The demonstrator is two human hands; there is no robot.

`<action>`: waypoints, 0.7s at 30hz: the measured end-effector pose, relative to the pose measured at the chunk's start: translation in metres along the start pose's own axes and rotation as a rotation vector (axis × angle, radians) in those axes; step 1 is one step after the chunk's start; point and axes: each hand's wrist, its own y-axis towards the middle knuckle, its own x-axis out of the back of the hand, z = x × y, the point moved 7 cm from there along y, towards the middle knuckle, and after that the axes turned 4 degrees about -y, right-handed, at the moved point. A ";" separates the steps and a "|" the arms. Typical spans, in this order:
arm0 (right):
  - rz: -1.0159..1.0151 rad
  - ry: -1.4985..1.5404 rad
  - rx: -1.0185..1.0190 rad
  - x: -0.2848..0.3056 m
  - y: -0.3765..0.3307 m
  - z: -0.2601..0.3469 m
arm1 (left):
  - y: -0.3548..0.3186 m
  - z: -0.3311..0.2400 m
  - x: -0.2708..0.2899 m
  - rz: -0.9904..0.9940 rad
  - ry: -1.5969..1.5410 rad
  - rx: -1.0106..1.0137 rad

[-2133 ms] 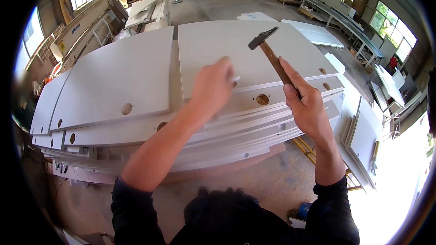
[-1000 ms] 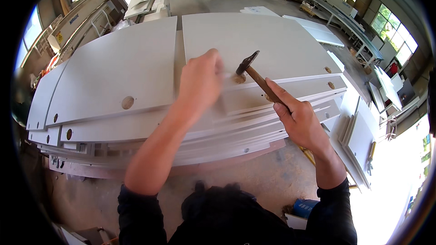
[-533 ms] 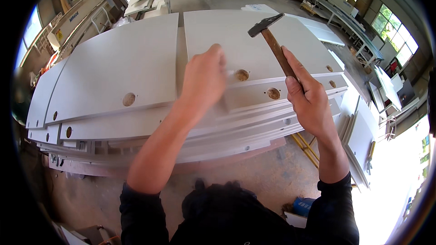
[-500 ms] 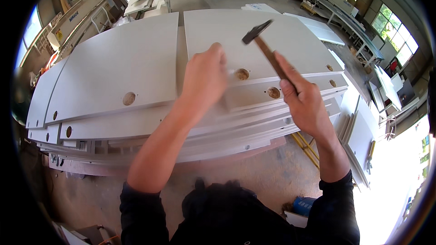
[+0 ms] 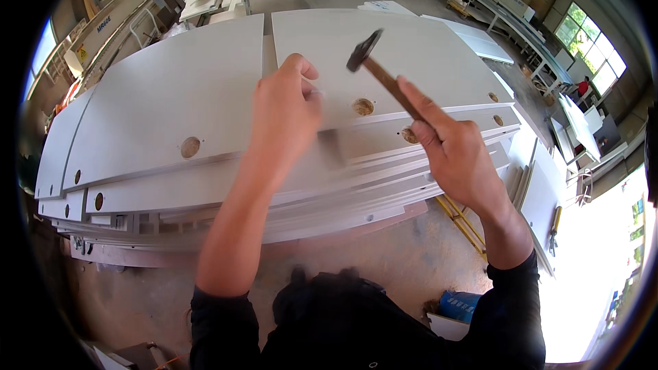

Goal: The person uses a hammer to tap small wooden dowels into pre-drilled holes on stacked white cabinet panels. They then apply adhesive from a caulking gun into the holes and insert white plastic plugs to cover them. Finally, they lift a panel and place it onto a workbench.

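Note:
My right hand (image 5: 458,154) is wrapped round the wooden handle of a hammer (image 5: 393,86), its dark metal head raised above a white panel (image 5: 425,62). Slightly blurred, my left hand (image 5: 284,109) hovers over the panel's near left corner. Its fingers are curled in a pinch, and what they hold, if anything, is too small to name. Between the two hands lies a round cup hole (image 5: 363,107) with bare chipboard inside, close to the panel's front edge. Another cup hole (image 5: 410,136), in the panel beneath, is partly covered by my right hand.
A second large white panel (image 5: 171,89) lies to the left across a narrow gap, on the same stack. Yellow metal bars (image 5: 460,226) stand under the right side. A blue bag (image 5: 458,306) sits on the floor (image 5: 384,253). Long machine tables (image 5: 507,24) line the far right.
My left hand has drawn back to the left, away from the cup hole, and its fingers show more. The hammer has shifted slightly left and stays raised in my right hand.

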 end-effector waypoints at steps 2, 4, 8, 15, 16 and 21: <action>-0.166 0.067 0.098 0.001 -0.007 0.002 | -0.002 0.003 0.005 -0.011 -0.043 0.032; -0.019 -0.108 0.047 -0.029 -0.014 -0.014 | 0.000 0.002 0.005 -0.023 -0.075 -0.003; 0.083 -0.022 -0.091 -0.022 -0.017 -0.013 | -0.005 0.004 0.011 -0.043 -0.096 -0.060; -0.102 0.174 -0.193 0.001 -0.053 -0.056 | -0.036 -0.036 -0.037 0.085 -0.223 -0.156; -0.110 0.183 -0.197 0.004 -0.058 -0.065 | -0.040 -0.042 -0.053 0.087 -0.214 -0.220; -0.173 0.235 -0.162 0.029 -0.078 -0.126 | -0.047 -0.060 -0.128 0.109 -0.234 -0.217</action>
